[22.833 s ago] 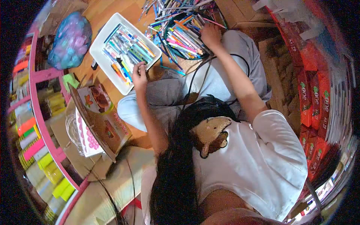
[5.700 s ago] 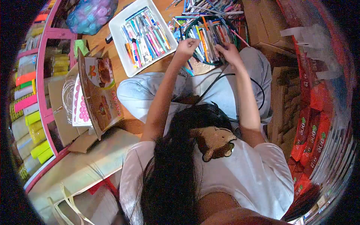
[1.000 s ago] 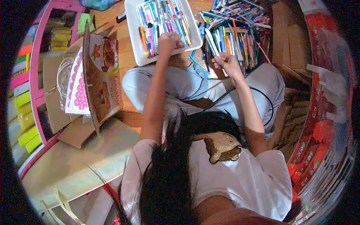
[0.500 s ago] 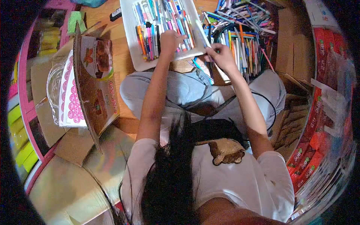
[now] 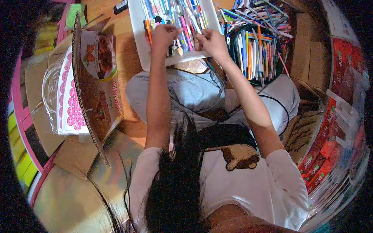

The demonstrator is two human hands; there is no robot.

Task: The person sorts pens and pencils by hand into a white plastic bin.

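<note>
Pinching the near end of a white pen point(image 5: 195, 22), the right hand point(image 5: 211, 42) is at the near right corner of the white tray point(image 5: 140, 40), while the left hand point(image 5: 164, 36) is curled over the assorted pens point(image 5: 185, 33) by the near left corner; whether it grasps anything cannot be told. The white tray lies on the wooden floor point(image 5: 126, 56), in front of the crossed legs point(image 5: 194, 91). To its right stands a dark round basket point(image 5: 233, 50) packed with upright and slanting pens, a loose pile of pens point(image 5: 268, 17) beyond it.

This looks like a pen and paper shop. It has many pens point(image 5: 250, 58), red packs point(image 5: 327, 120) and a pink shelf point(image 5: 25, 116).
</note>
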